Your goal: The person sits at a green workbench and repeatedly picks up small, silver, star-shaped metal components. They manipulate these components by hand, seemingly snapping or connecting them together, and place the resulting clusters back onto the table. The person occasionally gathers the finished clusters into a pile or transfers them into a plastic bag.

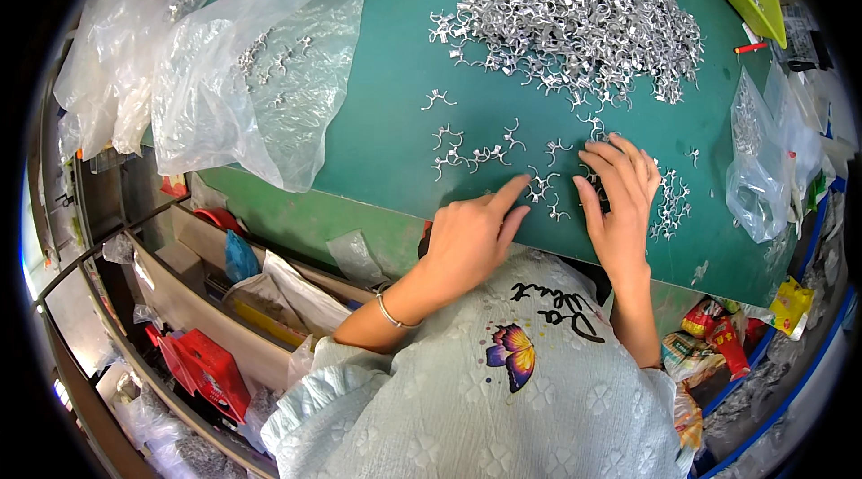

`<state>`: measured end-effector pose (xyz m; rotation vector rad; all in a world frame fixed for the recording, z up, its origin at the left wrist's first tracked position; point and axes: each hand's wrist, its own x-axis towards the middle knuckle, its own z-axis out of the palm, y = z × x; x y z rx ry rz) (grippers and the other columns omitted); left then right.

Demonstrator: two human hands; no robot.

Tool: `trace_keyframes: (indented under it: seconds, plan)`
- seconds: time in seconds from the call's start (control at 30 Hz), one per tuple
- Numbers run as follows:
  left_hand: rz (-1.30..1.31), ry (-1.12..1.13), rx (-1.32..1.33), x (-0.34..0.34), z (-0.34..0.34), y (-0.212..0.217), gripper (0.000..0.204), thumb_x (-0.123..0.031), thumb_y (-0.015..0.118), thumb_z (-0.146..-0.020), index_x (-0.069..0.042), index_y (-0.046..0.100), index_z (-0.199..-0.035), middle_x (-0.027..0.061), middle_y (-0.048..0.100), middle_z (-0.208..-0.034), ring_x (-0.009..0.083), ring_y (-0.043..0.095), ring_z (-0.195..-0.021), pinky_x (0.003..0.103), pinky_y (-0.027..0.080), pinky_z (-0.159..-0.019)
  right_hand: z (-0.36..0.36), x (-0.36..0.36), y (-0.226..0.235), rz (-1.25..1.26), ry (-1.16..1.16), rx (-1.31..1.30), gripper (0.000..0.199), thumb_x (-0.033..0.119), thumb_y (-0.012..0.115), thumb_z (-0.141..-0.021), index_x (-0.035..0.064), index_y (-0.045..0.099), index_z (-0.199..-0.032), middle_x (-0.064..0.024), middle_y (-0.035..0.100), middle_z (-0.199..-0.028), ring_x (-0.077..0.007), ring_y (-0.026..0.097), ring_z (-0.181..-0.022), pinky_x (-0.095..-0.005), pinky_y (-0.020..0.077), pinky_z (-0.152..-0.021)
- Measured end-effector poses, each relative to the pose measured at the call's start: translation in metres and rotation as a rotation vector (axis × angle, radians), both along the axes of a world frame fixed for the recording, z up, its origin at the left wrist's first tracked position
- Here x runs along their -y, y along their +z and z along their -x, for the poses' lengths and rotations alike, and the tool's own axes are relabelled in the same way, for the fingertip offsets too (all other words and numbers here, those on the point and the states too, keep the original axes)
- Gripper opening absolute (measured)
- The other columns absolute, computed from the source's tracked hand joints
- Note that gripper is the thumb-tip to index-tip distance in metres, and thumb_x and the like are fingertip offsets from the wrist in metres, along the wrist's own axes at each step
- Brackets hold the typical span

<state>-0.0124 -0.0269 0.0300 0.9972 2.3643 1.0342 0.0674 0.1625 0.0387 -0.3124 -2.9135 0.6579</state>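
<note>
Small silvery metal clips with curved prongs lie loose on a green tabletop (386, 111). My left hand (469, 235) has its index finger stretched out to a few metal clips (541, 184), the fingertip at their edge. Its thumb stands apart and the other fingers curl under; nothing shows in its grasp. My right hand (621, 196) is spread over more clips, fingers and thumb apart, partly hiding the ones beneath. Between my hands and to the left lies a loose group of clips (489, 154). Right of my right hand is another small cluster (672, 205).
A large heap of clips (584, 12) covers the far side. A clear plastic bag (260, 75) with some clips lies at left, another bag (754, 156) at right. A yellow-green basket (763, 3) stands far right. Below left is an open drawer (184, 254).
</note>
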Motion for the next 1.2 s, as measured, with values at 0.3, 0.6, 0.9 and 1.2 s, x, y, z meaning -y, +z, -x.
trace_keyframes:
  seconds: [0.3,0.6,0.9,1.2]
  plan:
    - [0.128,0.181,0.011,0.014,0.005,0.003,0.052,-0.017,0.066,-0.087,-0.001,0.047,-0.133,0.0091,0.057,-0.055,0.0292,0.056,-0.045,0.039,0.042,-0.045,0.005,0.013,-0.002,0.01,0.147,0.01,0.039,0.017,0.071,-0.079,0.0047,0.062,-0.114,-0.0066,0.057,-0.126,-0.0297,0.044,-0.129,-0.0493,0.0265,-0.107]
    - [0.094,0.261,0.021,0.023,0.007,0.007,0.047,-0.013,0.067,-0.086,-0.003,0.053,-0.129,0.0096,0.054,-0.055,0.0273,0.052,-0.043,0.036,0.04,-0.046,0.031,0.041,0.0,0.027,0.275,0.092,0.048,0.019,0.068,-0.082,0.0038,0.055,-0.126,-0.0064,0.045,-0.141,-0.0302,0.036,-0.134,-0.0514,0.0255,-0.108]
    - [0.065,0.238,0.022,0.03,0.008,0.002,0.042,-0.016,0.066,-0.086,-0.001,0.056,-0.123,0.0104,0.055,-0.052,0.0304,0.055,-0.045,0.04,0.043,-0.044,0.023,0.045,0.005,0.053,0.188,0.028,0.045,0.02,0.067,-0.083,0.0045,0.056,-0.124,-0.006,0.048,-0.138,-0.0296,0.036,-0.134,-0.0518,0.0243,-0.108]
    - [0.027,0.311,0.029,0.04,0.011,0.001,0.04,-0.01,0.068,-0.085,-0.005,0.058,-0.124,0.011,0.053,-0.055,0.0259,0.048,-0.042,0.035,0.038,-0.045,0.011,0.036,-0.009,-0.024,0.081,0.016,0.034,0.013,0.067,-0.082,0.0044,0.061,-0.115,-0.0068,0.056,-0.127,-0.0278,0.047,-0.122,-0.0515,0.0262,-0.105]
